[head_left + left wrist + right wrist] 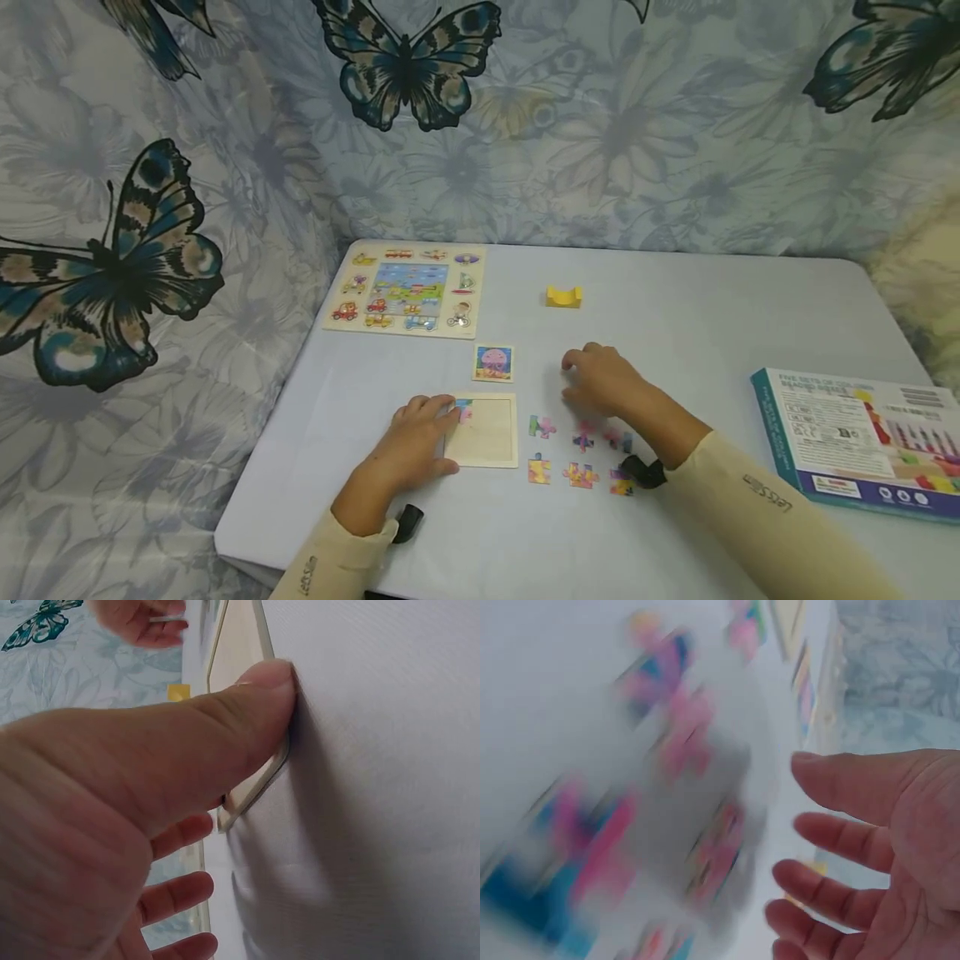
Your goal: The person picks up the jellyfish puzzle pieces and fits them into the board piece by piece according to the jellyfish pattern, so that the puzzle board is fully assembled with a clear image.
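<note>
My left hand rests at the left side of a shallow wooden puzzle tray. In the left wrist view its thumb lies straight against the tray's edge, other fingers loosely bent. A colourful puzzle piece sits in the tray's upper left corner, partly beside my fingers. My right hand hovers over the table above the loose jigsaw pieces, its fingers relaxed and apart with nothing between them. In the right wrist view those pieces are blurred. Behind the tray lies a small picture card with a pink sea creature.
A larger vehicle picture board lies at the back left. A yellow curved block stands near the back middle. On the right is a flat toy box. Butterfly-patterned fabric hangs behind the white table.
</note>
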`<action>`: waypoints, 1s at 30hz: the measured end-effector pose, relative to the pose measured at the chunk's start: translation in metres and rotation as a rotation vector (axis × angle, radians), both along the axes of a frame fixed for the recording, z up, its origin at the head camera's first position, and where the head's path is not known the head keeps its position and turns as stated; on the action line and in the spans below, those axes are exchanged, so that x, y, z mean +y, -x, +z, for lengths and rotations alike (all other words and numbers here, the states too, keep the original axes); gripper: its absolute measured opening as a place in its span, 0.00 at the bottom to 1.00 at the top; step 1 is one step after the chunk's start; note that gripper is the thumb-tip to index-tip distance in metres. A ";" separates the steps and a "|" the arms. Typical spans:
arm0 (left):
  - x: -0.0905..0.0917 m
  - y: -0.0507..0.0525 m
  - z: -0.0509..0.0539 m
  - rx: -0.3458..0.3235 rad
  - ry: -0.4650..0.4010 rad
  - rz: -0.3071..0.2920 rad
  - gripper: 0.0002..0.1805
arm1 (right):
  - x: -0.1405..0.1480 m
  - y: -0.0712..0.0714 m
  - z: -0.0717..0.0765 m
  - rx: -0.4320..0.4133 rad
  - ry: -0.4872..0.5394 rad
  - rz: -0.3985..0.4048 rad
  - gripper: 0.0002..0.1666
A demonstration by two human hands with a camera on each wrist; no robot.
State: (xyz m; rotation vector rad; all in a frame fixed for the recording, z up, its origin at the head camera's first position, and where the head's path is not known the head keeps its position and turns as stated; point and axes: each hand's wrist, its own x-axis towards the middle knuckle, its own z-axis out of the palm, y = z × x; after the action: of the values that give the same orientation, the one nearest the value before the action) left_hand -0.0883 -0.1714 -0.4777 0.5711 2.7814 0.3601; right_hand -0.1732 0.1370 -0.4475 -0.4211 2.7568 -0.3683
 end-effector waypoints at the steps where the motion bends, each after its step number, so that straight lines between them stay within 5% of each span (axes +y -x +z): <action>1: -0.001 0.000 0.001 -0.003 0.005 0.000 0.45 | 0.007 -0.003 0.000 0.003 -0.012 0.002 0.25; 9: -0.003 -0.004 0.003 -0.022 -0.015 0.012 0.44 | 0.028 -0.020 -0.015 0.063 0.029 -0.004 0.17; 15: 0.002 -0.005 0.000 -0.016 0.036 -0.009 0.42 | 0.021 -0.015 -0.015 0.008 0.160 -0.028 0.07; 24: 0.004 -0.006 -0.002 0.013 0.070 -0.013 0.40 | -0.047 0.001 -0.012 -0.117 0.357 0.061 0.08; 30: 0.005 -0.006 -0.002 0.060 0.051 -0.048 0.40 | -0.089 0.003 -0.019 -0.153 0.371 0.133 0.08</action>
State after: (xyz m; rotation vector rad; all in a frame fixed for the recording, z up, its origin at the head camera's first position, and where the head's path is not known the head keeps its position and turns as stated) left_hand -0.0827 -0.1659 -0.4796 0.6454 2.8191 0.2658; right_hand -0.1758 0.0476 -0.4662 -0.6341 2.4945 -0.8445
